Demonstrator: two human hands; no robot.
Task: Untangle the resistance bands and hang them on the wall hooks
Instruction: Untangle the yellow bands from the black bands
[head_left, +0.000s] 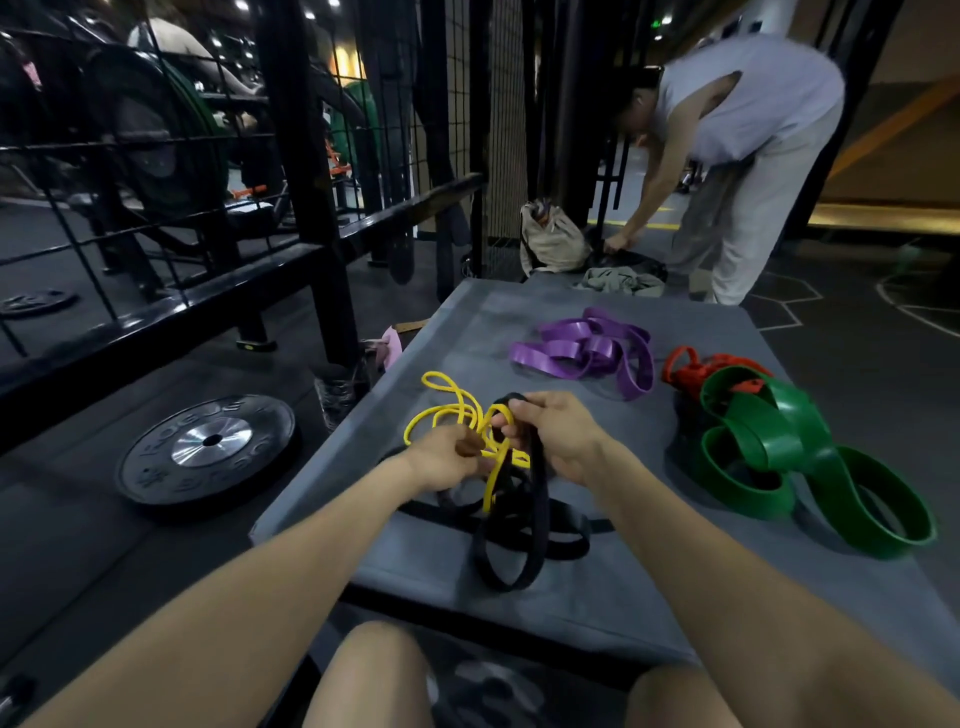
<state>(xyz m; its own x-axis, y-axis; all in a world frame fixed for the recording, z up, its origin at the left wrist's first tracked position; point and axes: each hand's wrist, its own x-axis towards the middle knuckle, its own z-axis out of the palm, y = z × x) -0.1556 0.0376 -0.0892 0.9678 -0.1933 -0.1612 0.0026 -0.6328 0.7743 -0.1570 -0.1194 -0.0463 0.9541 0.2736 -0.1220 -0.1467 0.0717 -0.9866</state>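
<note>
At the centre of the frame the thin yellow band (457, 410) and the flat black band (514, 525) are knotted together, so the task seems only begun; the left hand (447, 460) pinches the yellow cord with curled fingers, the right hand (558, 434) grips a black loop; purple band (587, 348), red band (696, 371) and wide glossy green band (810, 462) lie in heaps to the right on the grey mat (467, 582); no hooks are visible.

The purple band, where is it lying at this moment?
In the head view the purple band lies bunched on the far part of the grey mat, left of the red band and beyond the hands; neither hand touches it.
</note>
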